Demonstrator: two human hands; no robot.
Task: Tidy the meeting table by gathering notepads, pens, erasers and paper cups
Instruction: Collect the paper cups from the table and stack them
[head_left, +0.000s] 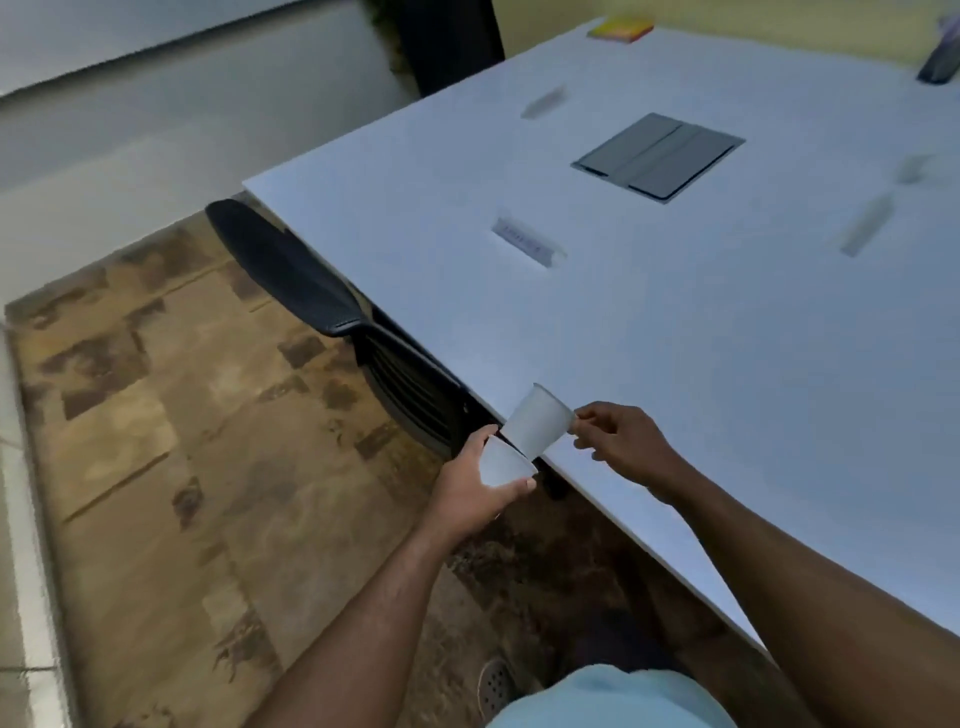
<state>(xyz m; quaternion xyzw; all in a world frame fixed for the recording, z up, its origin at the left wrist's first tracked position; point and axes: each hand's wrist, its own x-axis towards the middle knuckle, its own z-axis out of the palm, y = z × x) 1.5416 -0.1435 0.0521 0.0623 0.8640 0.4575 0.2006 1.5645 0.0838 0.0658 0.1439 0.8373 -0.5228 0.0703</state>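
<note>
My left hand (470, 480) grips a white paper cup (501, 465) just off the near edge of the white table (675, 338). My right hand (621, 439) pinches the rim of a second white paper cup (537, 421), tilted, its base touching the first cup. On the table lie a white eraser (527, 241), a blurred grey pen (543, 101), a pale pen (867, 223) and another blurred object (917, 169) at the right. A yellow and orange notepad (621, 28) sits at the far edge.
A grey cable hatch (657, 156) is set into the table's middle. A black chair (332, 306) is pushed under the table's left edge. A dark holder (937, 65) stands at the far right. Brown patterned floor (208, 441) spreads to the left.
</note>
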